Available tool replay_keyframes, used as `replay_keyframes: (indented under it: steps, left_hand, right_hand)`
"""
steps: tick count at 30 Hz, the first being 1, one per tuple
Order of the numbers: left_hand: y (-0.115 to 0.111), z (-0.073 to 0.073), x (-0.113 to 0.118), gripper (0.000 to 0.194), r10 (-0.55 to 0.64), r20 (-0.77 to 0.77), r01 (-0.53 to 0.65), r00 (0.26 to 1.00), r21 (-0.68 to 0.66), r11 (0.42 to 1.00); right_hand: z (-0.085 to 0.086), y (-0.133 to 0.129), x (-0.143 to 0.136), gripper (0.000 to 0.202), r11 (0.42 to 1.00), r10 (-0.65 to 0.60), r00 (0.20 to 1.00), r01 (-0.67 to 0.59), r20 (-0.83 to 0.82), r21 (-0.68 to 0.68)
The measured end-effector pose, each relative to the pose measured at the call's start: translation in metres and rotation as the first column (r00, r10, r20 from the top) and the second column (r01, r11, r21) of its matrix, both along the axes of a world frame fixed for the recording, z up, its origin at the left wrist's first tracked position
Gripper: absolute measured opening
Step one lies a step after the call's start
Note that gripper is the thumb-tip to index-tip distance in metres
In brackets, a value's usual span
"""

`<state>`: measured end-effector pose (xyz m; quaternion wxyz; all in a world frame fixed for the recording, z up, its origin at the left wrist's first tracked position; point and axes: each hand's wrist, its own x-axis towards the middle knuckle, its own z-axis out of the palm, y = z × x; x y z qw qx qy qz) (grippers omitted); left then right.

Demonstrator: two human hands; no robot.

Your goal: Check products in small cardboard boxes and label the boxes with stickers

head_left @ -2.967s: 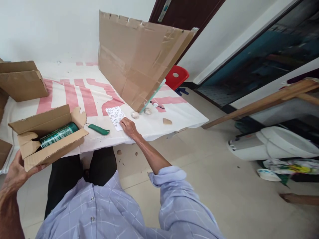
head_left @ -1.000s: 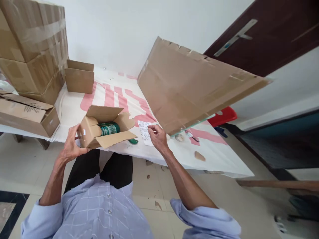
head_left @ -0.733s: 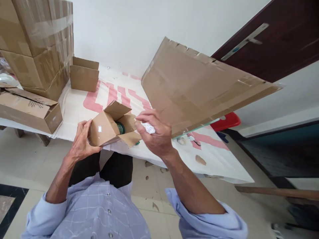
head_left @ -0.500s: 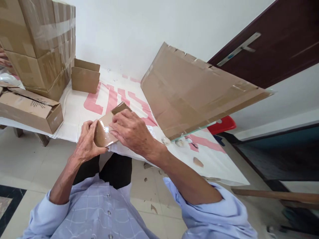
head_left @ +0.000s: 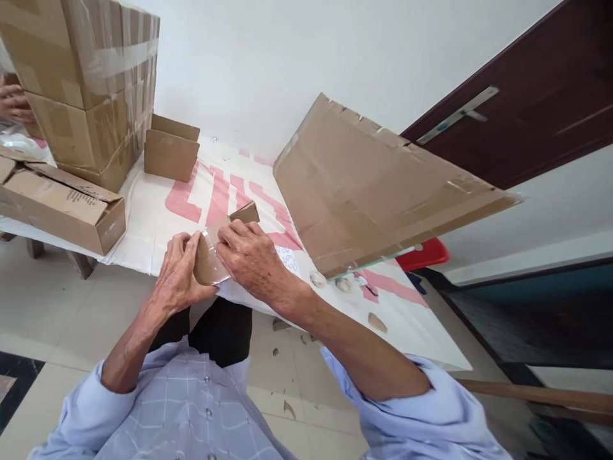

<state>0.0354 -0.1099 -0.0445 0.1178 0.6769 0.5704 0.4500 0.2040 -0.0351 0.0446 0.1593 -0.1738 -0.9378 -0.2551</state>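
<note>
A small brown cardboard box (head_left: 205, 262) with shiny clear tape on it is held at the table's front edge, tilted, one flap standing up at its far end. My left hand (head_left: 179, 275) grips its left side, fingers on top and thumb below. Curled over the right part of the box, my right hand (head_left: 249, 259) presses its fingertips near the tape; whether it pinches anything is hidden. White cloth with red printing (head_left: 218, 195) covers the table beneath.
Tall taped cartons (head_left: 105, 115), an open small box (head_left: 171, 150) and a long carton (head_left: 71, 204) are at left. A large cardboard sheet (head_left: 364, 185) leans at right, near tape rolls (head_left: 343, 284) and a red basin (head_left: 424, 253). Another person's hand (head_left: 16, 102) shows far left.
The view has shifted slightly. Both hands and the box appear a little further right, and my right hand now covers more of the taped face. The other person's hand shows more.
</note>
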Motion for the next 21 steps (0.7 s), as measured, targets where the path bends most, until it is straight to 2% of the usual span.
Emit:
replay_keyframes:
  steps: [7, 11, 17, 19, 21]
  left_hand:
    - [0.001, 0.0, 0.004, 0.118, 0.02, 0.005, -0.02, 1.0, 0.01, 1.0]
    - [0.002, 0.0, 0.005, 0.119, 0.016, 0.015, -0.016, 1.0, 0.021, 1.0]
    - [0.002, 0.002, 0.003, 0.118, 0.018, 0.003, -0.018, 1.0, 0.006, 1.0]
    - [0.002, 0.002, 0.004, 0.117, 0.027, 0.003, -0.027, 1.0, 0.007, 1.0]
    - [0.002, 0.002, 0.003, 0.116, 0.041, 0.009, -0.041, 0.999, 0.006, 0.999]
  right_hand:
    - [-0.002, 0.004, -0.003, 0.027, 0.999, -0.034, 0.999, 0.034, -0.02, 0.022]
    - [-0.003, 0.005, -0.005, 0.024, 0.999, -0.049, 0.998, 0.048, -0.029, -0.012]
    - [-0.011, 0.008, -0.007, 0.035, 0.998, -0.055, 0.997, 0.056, -0.051, 0.022]
    - [-0.013, 0.007, -0.009, 0.035, 0.999, -0.054, 0.996, 0.054, -0.069, 0.001]
    - [-0.011, 0.003, -0.009, 0.032, 0.997, -0.023, 0.992, 0.013, -0.124, -0.076]
